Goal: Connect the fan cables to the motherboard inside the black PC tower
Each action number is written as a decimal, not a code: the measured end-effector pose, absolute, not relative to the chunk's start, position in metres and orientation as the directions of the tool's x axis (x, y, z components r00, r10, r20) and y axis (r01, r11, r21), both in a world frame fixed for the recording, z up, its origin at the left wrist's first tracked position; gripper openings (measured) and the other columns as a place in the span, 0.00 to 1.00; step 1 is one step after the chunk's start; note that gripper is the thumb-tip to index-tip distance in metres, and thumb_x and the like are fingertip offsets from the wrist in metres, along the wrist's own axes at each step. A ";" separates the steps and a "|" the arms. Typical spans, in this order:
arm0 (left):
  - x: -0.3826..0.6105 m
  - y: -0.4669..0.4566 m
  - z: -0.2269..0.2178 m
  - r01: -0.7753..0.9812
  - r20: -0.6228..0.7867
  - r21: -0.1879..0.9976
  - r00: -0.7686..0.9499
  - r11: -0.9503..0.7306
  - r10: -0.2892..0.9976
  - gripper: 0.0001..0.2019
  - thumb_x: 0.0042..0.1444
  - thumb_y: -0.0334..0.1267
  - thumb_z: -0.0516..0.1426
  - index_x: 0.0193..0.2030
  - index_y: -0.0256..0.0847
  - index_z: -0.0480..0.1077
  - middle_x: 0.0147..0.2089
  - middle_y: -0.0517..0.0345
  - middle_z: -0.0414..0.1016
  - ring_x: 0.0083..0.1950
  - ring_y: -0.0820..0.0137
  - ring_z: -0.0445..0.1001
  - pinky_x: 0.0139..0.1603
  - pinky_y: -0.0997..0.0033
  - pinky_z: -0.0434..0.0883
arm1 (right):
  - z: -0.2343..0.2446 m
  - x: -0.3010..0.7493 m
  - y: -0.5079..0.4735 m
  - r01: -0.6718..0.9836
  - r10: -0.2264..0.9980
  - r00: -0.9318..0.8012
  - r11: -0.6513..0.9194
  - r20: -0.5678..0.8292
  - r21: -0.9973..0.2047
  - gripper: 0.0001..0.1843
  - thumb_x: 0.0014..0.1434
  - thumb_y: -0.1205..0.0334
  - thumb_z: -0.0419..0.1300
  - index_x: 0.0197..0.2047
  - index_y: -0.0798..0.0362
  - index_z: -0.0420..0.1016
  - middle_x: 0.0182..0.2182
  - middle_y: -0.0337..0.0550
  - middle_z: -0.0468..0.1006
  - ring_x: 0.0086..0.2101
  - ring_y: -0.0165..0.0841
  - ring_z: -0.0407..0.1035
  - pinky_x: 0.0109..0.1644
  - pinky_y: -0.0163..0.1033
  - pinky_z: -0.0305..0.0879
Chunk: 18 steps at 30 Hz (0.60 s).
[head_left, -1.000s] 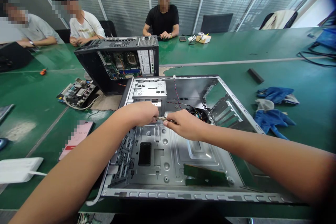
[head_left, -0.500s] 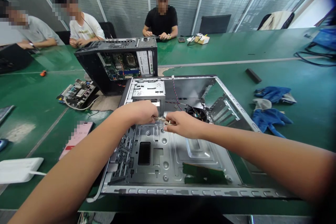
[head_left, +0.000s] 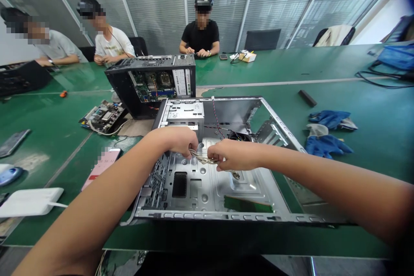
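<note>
An open, empty metal computer case [head_left: 207, 189] lies flat on the green table in front of me. Both my hands meet above its floor. My left hand [head_left: 177, 140] and my right hand [head_left: 229, 155] are closed on the two ends of a thin pale cable bundle [head_left: 200, 156] stretched between them. A small end of the cable hangs below my right hand. A drive cage [head_left: 184, 114] sits at the case's far left, and a black fan [head_left: 239, 136] with red and black wires lies behind my right hand.
A second black computer case [head_left: 155, 84] with a motherboard stands behind. A loose circuit board [head_left: 103, 116], a pink phone [head_left: 103, 161] and a white box [head_left: 29, 202] lie left. Blue gloves [head_left: 326, 131] lie right. Three people sit across the table.
My view has pulled back and shifted slightly. Both hands have drawn a little nearer to me with the cable, which now sags more between them.
</note>
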<state>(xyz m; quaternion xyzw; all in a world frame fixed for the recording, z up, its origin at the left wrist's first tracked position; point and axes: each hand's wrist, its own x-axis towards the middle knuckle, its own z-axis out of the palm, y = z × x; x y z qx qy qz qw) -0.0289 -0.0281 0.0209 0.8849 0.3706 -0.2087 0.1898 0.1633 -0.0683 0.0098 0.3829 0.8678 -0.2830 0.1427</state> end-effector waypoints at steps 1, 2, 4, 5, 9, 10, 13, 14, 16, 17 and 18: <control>-0.028 -0.029 0.021 0.731 -0.516 0.166 0.636 -0.662 0.573 0.11 0.45 0.37 0.64 0.38 0.46 0.80 0.30 0.57 0.77 0.30 0.67 0.68 0.35 0.67 0.63 | 0.011 0.165 -0.072 0.744 0.580 -0.666 0.566 -0.469 -0.357 0.16 0.57 0.63 0.61 0.50 0.55 0.72 0.42 0.49 0.76 0.39 0.37 0.69 0.37 0.39 0.59; -0.028 -0.030 0.022 0.727 -0.522 0.146 0.633 -0.671 0.572 0.11 0.44 0.37 0.64 0.37 0.46 0.80 0.31 0.57 0.77 0.30 0.67 0.69 0.35 0.67 0.63 | 0.013 0.166 -0.075 0.739 0.574 -0.667 0.589 -0.475 -0.326 0.18 0.58 0.61 0.60 0.52 0.55 0.72 0.44 0.51 0.76 0.41 0.39 0.69 0.37 0.40 0.60; -0.028 -0.032 0.025 0.727 -0.529 0.113 0.621 -0.678 0.578 0.10 0.44 0.36 0.64 0.36 0.45 0.80 0.32 0.56 0.78 0.31 0.66 0.70 0.35 0.67 0.64 | 0.020 0.171 -0.084 0.731 0.568 -0.663 0.633 -0.488 -0.255 0.21 0.59 0.55 0.59 0.54 0.55 0.71 0.47 0.54 0.74 0.41 0.42 0.70 0.37 0.42 0.62; -0.029 -0.032 0.027 0.735 -0.533 0.112 0.612 -0.669 0.583 0.10 0.44 0.36 0.63 0.36 0.45 0.80 0.33 0.55 0.79 0.31 0.66 0.71 0.35 0.67 0.64 | 0.026 0.175 -0.088 0.741 0.571 -0.643 0.633 -0.510 -0.225 0.22 0.59 0.53 0.59 0.54 0.54 0.71 0.46 0.54 0.75 0.39 0.42 0.70 0.35 0.42 0.63; -0.047 -0.037 0.047 0.793 -0.489 0.258 0.600 -0.552 0.633 0.13 0.47 0.41 0.62 0.42 0.46 0.79 0.40 0.57 0.81 0.37 0.66 0.75 0.38 0.69 0.67 | 0.058 0.199 -0.116 0.776 0.653 -0.622 0.589 -0.432 -0.227 0.23 0.62 0.49 0.54 0.56 0.50 0.71 0.48 0.52 0.75 0.41 0.44 0.72 0.39 0.46 0.67; -0.055 -0.040 0.053 0.798 -0.447 0.284 0.600 -0.531 0.663 0.13 0.48 0.43 0.61 0.41 0.46 0.79 0.39 0.57 0.81 0.37 0.66 0.75 0.38 0.69 0.67 | 0.064 0.208 -0.125 0.774 0.684 -0.631 0.582 -0.365 -0.248 0.25 0.62 0.47 0.53 0.57 0.49 0.71 0.50 0.51 0.75 0.43 0.44 0.72 0.42 0.47 0.68; -0.086 -0.055 0.062 0.814 -0.148 0.305 0.553 -0.494 0.820 0.13 0.53 0.48 0.57 0.36 0.43 0.77 0.34 0.57 0.79 0.35 0.66 0.74 0.38 0.67 0.68 | 0.067 0.243 -0.154 0.775 0.784 -0.611 0.564 -0.110 -0.285 0.28 0.61 0.43 0.52 0.59 0.47 0.71 0.52 0.49 0.75 0.47 0.45 0.72 0.49 0.49 0.69; -0.097 -0.062 0.061 0.835 -0.024 0.307 0.486 -0.456 0.874 0.15 0.55 0.51 0.56 0.36 0.42 0.77 0.33 0.57 0.78 0.34 0.65 0.74 0.38 0.66 0.68 | 0.063 0.257 -0.163 0.789 0.817 -0.575 0.544 -0.032 -0.285 0.28 0.61 0.42 0.53 0.59 0.46 0.71 0.53 0.48 0.75 0.48 0.45 0.72 0.50 0.49 0.69; -0.119 -0.076 0.051 0.895 0.149 0.299 0.298 -0.331 0.943 0.20 0.55 0.55 0.54 0.39 0.41 0.76 0.35 0.54 0.78 0.36 0.62 0.74 0.41 0.61 0.70 | 0.048 0.284 -0.180 0.837 0.877 -0.473 0.476 0.082 -0.271 0.26 0.61 0.42 0.53 0.58 0.43 0.71 0.53 0.46 0.75 0.49 0.44 0.72 0.52 0.49 0.69; -0.129 -0.083 0.043 0.906 0.194 0.329 0.209 -0.265 0.958 0.23 0.53 0.57 0.55 0.42 0.40 0.76 0.38 0.50 0.79 0.38 0.59 0.75 0.44 0.58 0.71 | 0.038 0.296 -0.188 0.862 0.902 -0.414 0.432 0.123 -0.264 0.25 0.61 0.42 0.53 0.57 0.43 0.71 0.53 0.46 0.75 0.49 0.44 0.72 0.53 0.50 0.69; -0.137 -0.091 0.033 0.899 0.189 0.386 0.143 -0.207 0.972 0.27 0.52 0.59 0.55 0.47 0.38 0.75 0.44 0.47 0.79 0.43 0.57 0.76 0.47 0.56 0.72 | 0.027 0.307 -0.195 0.893 0.930 -0.337 0.364 0.145 -0.264 0.25 0.61 0.42 0.53 0.56 0.42 0.71 0.54 0.45 0.74 0.50 0.44 0.71 0.53 0.50 0.69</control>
